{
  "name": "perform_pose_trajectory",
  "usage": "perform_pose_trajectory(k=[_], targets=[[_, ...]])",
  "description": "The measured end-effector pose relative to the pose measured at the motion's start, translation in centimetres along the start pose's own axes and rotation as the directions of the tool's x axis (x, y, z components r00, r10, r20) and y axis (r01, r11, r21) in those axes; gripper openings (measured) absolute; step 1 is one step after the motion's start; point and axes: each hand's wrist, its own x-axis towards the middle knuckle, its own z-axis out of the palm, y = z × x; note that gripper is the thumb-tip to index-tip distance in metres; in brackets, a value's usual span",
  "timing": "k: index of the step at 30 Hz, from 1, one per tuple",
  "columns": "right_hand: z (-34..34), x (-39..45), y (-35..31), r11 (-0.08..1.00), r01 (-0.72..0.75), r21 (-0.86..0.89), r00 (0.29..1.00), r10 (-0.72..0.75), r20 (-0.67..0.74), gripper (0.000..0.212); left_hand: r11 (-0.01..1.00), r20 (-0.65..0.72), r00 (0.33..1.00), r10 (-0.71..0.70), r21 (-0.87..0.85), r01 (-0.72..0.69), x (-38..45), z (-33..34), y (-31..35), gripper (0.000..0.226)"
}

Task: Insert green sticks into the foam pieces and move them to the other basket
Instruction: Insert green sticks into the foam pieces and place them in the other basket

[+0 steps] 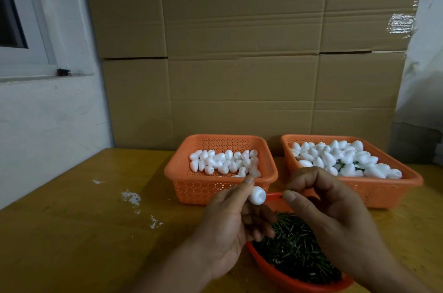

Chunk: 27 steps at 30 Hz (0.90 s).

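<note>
On yellow wooden table before cardboard wall, left hand gripping foam piece, right hand pinching green stick

A white egg-shaped foam piece is held up just in front of the left basket, an orange perforated tub holding a shallow layer of plain foam pieces. The right basket, the same kind, is heaped with foam pieces, some showing green stems. Short dark green sticks fill a red bowl nearest the camera.
</note>
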Motion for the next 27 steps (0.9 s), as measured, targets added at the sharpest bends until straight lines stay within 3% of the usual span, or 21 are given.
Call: perform_pose_trajectory(k=[4, 15, 21, 27], targets=[[0.5, -0.2, -0.2, 0.995, 0.042, 0.086, 0.999, -0.041, -0.015, 0.004, 1.0, 0.022, 1.0, -0.011, -0.016, 0.011, 0.1, 0.0, 0.0, 0.048], [1.0, -0.7, 0.0, 0.999, -0.044, 0.019, 0.999, 0.044, 0.009, 0.006, 1.0, 0.05, 0.999, 0.001, -0.024, 0.0, 0.2, -0.2, -0.2, 0.045], [1.3, -1.0, -0.3, 0.979, 0.012, -0.201, 0.997, -0.027, -0.073, 0.015, 1.0, 0.042, 0.999, 0.024, -0.009, -0.024, 0.1, -0.1, -0.2, 0.046], [1.6, -1.3, -0.3, 0.865, 0.053, -0.499, 0.994, -0.092, -0.055, 0.016, 0.987, 0.024, 0.99, 0.141, 0.067, -0.143, 0.0, 0.2, -0.4, 0.036]])
